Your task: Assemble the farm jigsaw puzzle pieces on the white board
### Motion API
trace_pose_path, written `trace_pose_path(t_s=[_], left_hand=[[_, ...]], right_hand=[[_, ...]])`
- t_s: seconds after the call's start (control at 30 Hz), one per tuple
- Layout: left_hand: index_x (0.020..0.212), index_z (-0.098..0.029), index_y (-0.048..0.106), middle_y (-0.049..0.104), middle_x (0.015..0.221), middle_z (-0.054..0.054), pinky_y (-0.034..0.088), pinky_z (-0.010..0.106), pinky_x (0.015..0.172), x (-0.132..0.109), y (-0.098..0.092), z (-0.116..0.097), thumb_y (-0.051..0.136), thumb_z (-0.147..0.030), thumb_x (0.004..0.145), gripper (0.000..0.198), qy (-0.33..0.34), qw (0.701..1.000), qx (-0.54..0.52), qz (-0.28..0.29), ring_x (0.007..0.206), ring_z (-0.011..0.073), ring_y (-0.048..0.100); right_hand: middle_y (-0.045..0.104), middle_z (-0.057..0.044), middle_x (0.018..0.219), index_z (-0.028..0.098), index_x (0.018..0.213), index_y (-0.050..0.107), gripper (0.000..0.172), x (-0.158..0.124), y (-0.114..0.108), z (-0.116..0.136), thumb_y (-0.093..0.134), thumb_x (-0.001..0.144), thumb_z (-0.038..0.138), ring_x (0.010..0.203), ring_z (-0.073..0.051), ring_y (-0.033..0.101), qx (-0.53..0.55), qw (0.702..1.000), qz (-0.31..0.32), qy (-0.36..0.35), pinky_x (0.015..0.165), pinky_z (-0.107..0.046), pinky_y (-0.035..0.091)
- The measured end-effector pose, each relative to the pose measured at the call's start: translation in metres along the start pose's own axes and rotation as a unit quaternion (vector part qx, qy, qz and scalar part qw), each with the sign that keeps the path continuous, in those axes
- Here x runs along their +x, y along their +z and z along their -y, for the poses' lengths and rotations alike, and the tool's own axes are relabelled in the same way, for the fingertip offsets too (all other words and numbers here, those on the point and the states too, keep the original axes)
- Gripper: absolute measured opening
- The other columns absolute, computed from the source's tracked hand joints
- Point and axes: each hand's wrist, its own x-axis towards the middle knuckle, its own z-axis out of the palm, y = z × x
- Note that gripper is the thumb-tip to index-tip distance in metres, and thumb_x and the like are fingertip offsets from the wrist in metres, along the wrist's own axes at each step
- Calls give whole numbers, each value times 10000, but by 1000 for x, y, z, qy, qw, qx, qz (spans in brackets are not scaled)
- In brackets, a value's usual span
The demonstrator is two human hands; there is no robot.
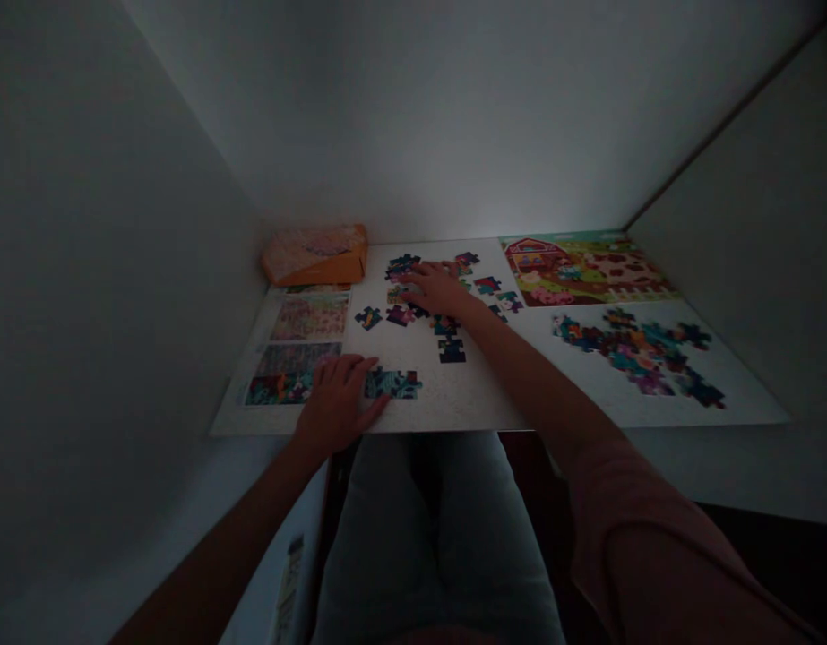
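On the white table [467, 401], my left hand [338, 394] lies palm down with its fingers apart, over a joined strip of puzzle pieces [394, 383] near the front left edge. My right hand [435, 288] reaches to the back middle, its fingers spread over a loose group of pieces; whether a fingertip touches one is too dark to tell. A separate piece [368, 318] lies left of that group. Below the right hand is a dark piece [452, 349]. The strip continues on the left side of my left hand.
An orange box [315, 254] stands at the back left, above printed pictures [310, 318]. A farm picture [584, 269] lies at the back right, with a large cluster of pieces [638, 351] in front of it. Walls border the table behind and at both sides.
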Motion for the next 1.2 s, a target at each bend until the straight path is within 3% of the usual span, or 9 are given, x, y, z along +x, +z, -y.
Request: trace_pose_path(t_s=[0.13, 0.27, 0.4, 0.67, 0.87, 1.03, 1.2], left_hand=[[1664, -319, 812, 840, 1537, 210, 626, 785, 1336, 1, -3, -4, 809, -438, 1164, 514, -11, 1000, 5, 12, 1473, 506, 809], [1676, -335, 782, 845, 1556, 195, 619, 782, 1348, 0, -4, -5, 802, -415, 1156, 526, -16, 1000, 11, 19, 1481, 494, 808], [1687, -395, 751, 849, 1571, 162, 606, 794, 1368, -1, -2, -4, 798, -395, 1146, 543, -18, 1000, 8, 16, 1473, 480, 802], [1652, -334, 790, 837, 1537, 221, 610, 871, 1325, 0, -3, -3, 772, -431, 1156, 505, -13, 1000, -18, 10, 1459, 530, 795], [1631, -353, 806, 836, 1543, 202, 610, 850, 1334, 2, -4, -4, 791, -445, 1155, 486, -20, 1000, -17, 17, 1469, 524, 791], [1646, -302, 791, 828, 1535, 230, 582, 841, 1350, 1, -2, -2, 762, -448, 1174, 495, -15, 1000, -17, 13, 1468, 521, 778], [1627, -354, 795, 827, 1561, 200, 580, 808, 1367, 2, -4, -4, 779, -446, 1161, 476, -21, 1000, -13, 18, 1486, 502, 770]], right_hand=[[566, -139, 2030, 298, 1869, 737, 638, 10, 4, 11, 682, 1286, 550, 1949, -439, 417, -3, 999, 25, -29, 1589, -768, 282], [542, -175, 2042, 265, 1933, 656, 680, 6, 4, 13, 647, 1304, 524, 1949, -429, 422, 10, 999, 31, -29, 1582, -735, 317], [491, -183, 2071, 345, 1882, 734, 637, 4, 3, 12, 681, 1303, 605, 1907, -509, 471, 7, 1000, 20, 19, 1549, -792, 358], [605, -169, 1981, 433, 1732, 868, 556, 6, 3, -4, 733, 1262, 696, 1858, -547, 497, 18, 999, -7, 46, 1506, -860, 364], [622, -191, 1959, 370, 1740, 863, 548, -4, -1, -11, 785, 1236, 568, 1828, -545, 498, 15, 997, -35, 62, 1497, -844, 324], [680, -219, 1877, 295, 1706, 872, 612, -9, -3, -8, 876, 1176, 601, 1759, -521, 561, 17, 999, -30, 24, 1485, -775, 363], [719, -178, 1839, 314, 1550, 936, 451, -8, -1, -5, 868, 1170, 548, 1694, -520, 606, 22, 999, -28, -3, 1413, -753, 443]])
